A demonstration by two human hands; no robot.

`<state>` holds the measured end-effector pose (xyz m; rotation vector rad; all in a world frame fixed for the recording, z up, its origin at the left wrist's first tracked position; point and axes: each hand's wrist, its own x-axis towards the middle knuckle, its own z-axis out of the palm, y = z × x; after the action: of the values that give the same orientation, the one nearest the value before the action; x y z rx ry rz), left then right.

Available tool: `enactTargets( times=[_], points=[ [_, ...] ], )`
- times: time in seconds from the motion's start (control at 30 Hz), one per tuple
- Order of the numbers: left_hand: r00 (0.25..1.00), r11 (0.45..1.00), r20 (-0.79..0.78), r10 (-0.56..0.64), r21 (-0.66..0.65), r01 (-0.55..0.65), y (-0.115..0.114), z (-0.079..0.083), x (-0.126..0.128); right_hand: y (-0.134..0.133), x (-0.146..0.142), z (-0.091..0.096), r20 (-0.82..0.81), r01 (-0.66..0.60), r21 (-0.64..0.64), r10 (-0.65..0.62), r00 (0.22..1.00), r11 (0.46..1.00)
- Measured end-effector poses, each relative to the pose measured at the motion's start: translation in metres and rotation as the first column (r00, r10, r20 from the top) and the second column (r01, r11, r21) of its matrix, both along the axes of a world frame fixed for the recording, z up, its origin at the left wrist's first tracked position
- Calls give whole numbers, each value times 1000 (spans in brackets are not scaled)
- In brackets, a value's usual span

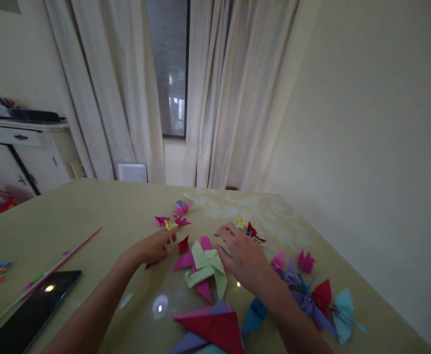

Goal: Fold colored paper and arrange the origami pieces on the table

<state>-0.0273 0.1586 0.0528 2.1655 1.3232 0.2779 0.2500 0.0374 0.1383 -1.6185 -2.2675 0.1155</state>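
Note:
My left hand (152, 247) reaches across the glossy table (101, 211), fingers stretched toward a small yellow folded paper piece (170, 224) with pink folded pieces (181, 210) beside it; nothing is in its grip. A small red paper piece (183, 244) lies just right of its fingertips. My right hand (242, 255) lies flat with fingers spread, its thumb side touching a pale green and pink paper pinwheel (204, 268). Beyond its fingertips lie a yellow folded piece (241, 222) and a red folded piece (255, 233).
More folded paper figures (313, 295) in purple, red and light blue lie right of my forearm. Red and purple folded sheets (211, 329) sit at the near edge. A dark tablet (34, 309) and a pink stick (58, 265) lie left. Curtains and a white cabinet (19, 152) stand behind.

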Motion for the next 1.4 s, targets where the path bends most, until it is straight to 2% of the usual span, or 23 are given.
enactTargets(
  times=[0.13, 0.27, 0.3, 0.33, 0.4, 0.43, 0.47, 0.53, 0.57, 0.6, 0.63, 0.67, 0.7, 0.77, 0.83, 0.93, 1.03, 1.1, 1.2, 1.3, 1.4],
  points=[
    [989, 999, 144, 34, -27, -30, -6, 18, 6, -4, -10, -2, 6, 1, -12, -1, 1000, 1000],
    [934, 999, 353, 44, 0, -47, -22, 36, 37, -10, -30, -9, -98, -11, -61, 5, 995, 998],
    [884, 997, 463, 66, -4, -73, -29, 39, 48, -11, -35, -12, -151, 3, -80, -15, 988, 997],
    [803, 995, 589, 96, -29, -98, -37, 42, 59, -11, -38, -14, -213, 17, -100, -38, 976, 995],
    [569, 985, 803, 175, -143, -101, -56, 47, 81, -12, -44, -18, -344, 18, -131, -63, 937, 991],
    [460, 976, 861, 217, -207, -74, -65, 48, 90, -11, -45, -19, -403, 6, -135, -60, 913, 991],
    [386, 966, 888, 251, -257, -36, -73, 50, 98, -10, -46, -20, -453, -10, -132, -52, 890, 991],
    [301, 953, 910, 285, -302, 12, -82, 51, 108, -8, -44, -22, -523, -37, -112, -27, 852, 993],
    [283, 955, 917, 282, -295, 4, -82, 50, 109, -6, -42, -21, -545, -50, -99, -13, 839, 994],
    [284, 963, 922, 265, -268, -27, -79, 49, 107, -4, -39, -20, -553, -60, -86, 2, 833, 995],
    [316, 972, 919, 234, -222, -73, -73, 46, 103, -2, -34, -18, -545, -63, -71, 14, 839, 996],
    [401, 981, 897, 187, -148, -126, -65, 42, 96, 1, -27, -16, -521, -55, -59, 16, 853, 997],
    [522, 984, 842, 138, -58, -168, -54, 37, 88, 5, -19, -13, -486, -30, -49, 3, 874, 998],
    [771, 976, 633, 67, 119, -182, -32, 24, 69, 13, 3, -8, -395, 71, -29, -77, 915, 997],
    [882, 968, 467, 64, 185, -169, -13, 9, 52, 23, 28, -5, -315, 213, 11, -199, 928, 977],
    [934, 960, 342, 107, 211, -187, 2, -14, 38, 34, 61, -8, -193, 392, 152, -361, 912, 907],
    [963, 962, 236, 128, 207, -179, 6, -30, 38, 37, 75, -12, -141, 417, 280, -392, 909, 865],
    [974, 969, 188, 130, 185, -165, 7, -34, 39, 35, 72, -12, -184, 371, 299, -328, 927, 879],
    [977, 971, 153, 147, 166, -172, 9, -32, 36, 29, 51, -11, -264, 255, 262, -185, 947, 931],
    [970, 968, 186, 159, 166, -191, 9, -22, 33, 23, 24, -14, -288, 150, 159, -100, 952, 976],
    [947, 972, 301, 110, 164, -165, 0, -7, 41, 19, 2, -21, -313, 90, 27, -77, 947, 996]
  ],
)
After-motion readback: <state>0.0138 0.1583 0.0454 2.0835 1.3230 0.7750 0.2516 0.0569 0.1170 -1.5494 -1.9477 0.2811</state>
